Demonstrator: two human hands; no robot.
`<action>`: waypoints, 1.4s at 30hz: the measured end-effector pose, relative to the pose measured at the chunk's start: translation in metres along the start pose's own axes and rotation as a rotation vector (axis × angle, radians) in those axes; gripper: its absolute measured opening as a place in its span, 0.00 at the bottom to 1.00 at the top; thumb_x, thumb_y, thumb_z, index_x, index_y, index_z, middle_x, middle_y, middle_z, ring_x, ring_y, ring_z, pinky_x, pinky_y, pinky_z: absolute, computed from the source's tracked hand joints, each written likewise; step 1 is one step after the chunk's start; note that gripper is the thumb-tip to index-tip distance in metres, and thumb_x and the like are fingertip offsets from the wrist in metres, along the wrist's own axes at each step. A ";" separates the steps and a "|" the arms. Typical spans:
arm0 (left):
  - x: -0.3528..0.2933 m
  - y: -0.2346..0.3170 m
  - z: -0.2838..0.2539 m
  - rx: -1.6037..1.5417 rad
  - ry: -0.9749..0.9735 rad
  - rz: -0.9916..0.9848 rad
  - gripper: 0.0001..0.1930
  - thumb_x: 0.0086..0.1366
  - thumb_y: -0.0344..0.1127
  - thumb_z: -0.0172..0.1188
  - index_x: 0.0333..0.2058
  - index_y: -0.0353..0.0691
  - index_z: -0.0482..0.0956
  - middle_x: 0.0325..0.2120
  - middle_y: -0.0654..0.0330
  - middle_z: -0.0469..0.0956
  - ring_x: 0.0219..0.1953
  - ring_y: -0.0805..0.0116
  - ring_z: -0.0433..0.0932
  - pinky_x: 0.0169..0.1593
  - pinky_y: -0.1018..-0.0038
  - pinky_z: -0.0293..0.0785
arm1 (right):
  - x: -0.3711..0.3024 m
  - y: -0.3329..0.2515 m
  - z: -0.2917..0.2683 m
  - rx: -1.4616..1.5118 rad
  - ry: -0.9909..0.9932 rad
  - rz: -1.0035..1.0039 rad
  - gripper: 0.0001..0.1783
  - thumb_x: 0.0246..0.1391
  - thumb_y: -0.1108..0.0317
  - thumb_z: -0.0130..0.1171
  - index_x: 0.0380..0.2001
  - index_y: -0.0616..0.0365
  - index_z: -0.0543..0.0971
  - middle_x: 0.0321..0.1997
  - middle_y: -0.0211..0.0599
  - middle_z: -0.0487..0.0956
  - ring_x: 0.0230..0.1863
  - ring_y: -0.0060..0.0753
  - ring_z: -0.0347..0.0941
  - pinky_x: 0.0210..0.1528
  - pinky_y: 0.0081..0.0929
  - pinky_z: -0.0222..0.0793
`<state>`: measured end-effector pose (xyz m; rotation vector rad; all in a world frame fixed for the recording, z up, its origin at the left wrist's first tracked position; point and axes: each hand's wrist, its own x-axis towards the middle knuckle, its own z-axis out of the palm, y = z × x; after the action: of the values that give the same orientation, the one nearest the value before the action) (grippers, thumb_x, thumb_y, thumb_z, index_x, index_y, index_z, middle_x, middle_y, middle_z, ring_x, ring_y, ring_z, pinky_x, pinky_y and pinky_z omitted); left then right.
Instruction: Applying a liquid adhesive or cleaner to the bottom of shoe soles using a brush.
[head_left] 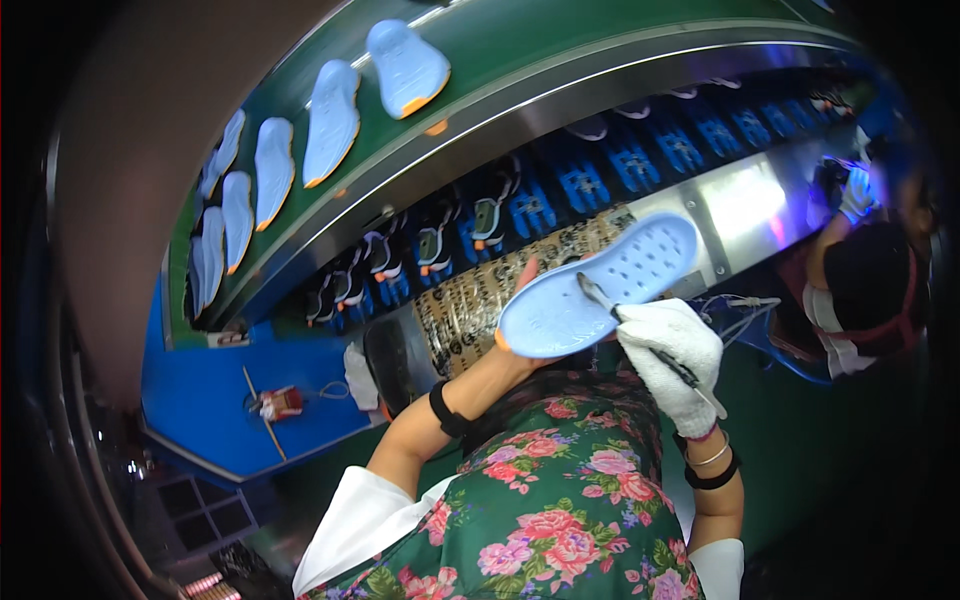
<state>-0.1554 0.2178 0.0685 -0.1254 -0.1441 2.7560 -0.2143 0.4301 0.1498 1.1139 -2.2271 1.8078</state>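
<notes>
sole (pixel 555 315) is slanting, holed end up-right, left hand (pixel 522 362) seemingly gripping beneath. right hand (pixel 674 352) is clutching an overlapping brush (pixel 598 294).

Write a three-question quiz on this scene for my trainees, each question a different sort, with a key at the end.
1. Short answer: the left hand holds a sole. Which tool does the right hand hold?
2. True or false: both hands wear gloves.
3. Fill in the blank: more soles lie on the ____ surface at the top of the picture.

Key
1. A brush.
2. False; only the right hand is gloved, the left is bare.
3. Green.
</notes>
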 end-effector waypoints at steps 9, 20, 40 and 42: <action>0.005 -0.023 0.019 0.150 0.109 0.019 0.50 0.54 0.59 0.64 0.70 0.40 0.58 0.67 0.43 0.63 0.66 0.43 0.66 0.70 0.44 0.58 | 0.020 -0.011 -0.013 -0.023 0.112 -0.026 0.09 0.44 0.77 0.69 0.33 0.59 0.86 0.41 0.42 0.86 0.40 0.39 0.82 0.44 0.31 0.78; 0.017 -0.044 0.006 -0.039 -0.155 -0.072 0.46 0.62 0.71 0.55 0.70 0.46 0.59 0.66 0.50 0.66 0.66 0.47 0.67 0.68 0.42 0.61 | 0.054 -0.024 -0.019 -0.362 0.134 -0.300 0.20 0.40 0.79 0.68 0.41 0.57 0.86 0.46 0.39 0.85 0.47 0.42 0.82 0.50 0.36 0.77; 0.025 -0.016 0.007 0.266 0.187 0.135 0.46 0.64 0.74 0.48 0.68 0.43 0.62 0.64 0.49 0.69 0.64 0.51 0.70 0.68 0.52 0.65 | 0.041 -0.017 0.004 0.093 0.158 -0.069 0.09 0.46 0.80 0.68 0.34 0.62 0.85 0.42 0.44 0.85 0.44 0.41 0.82 0.46 0.33 0.77; 0.032 -0.019 0.021 0.484 0.312 0.203 0.48 0.64 0.77 0.45 0.69 0.42 0.61 0.64 0.50 0.68 0.64 0.52 0.70 0.68 0.53 0.65 | 0.041 -0.014 0.002 -0.056 0.247 -0.077 0.10 0.45 0.81 0.69 0.34 0.62 0.85 0.43 0.45 0.85 0.44 0.42 0.82 0.46 0.32 0.77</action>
<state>-0.1802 0.2458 0.0896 -0.4532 0.6445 2.8333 -0.2356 0.4081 0.1805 0.8976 -2.0521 1.7351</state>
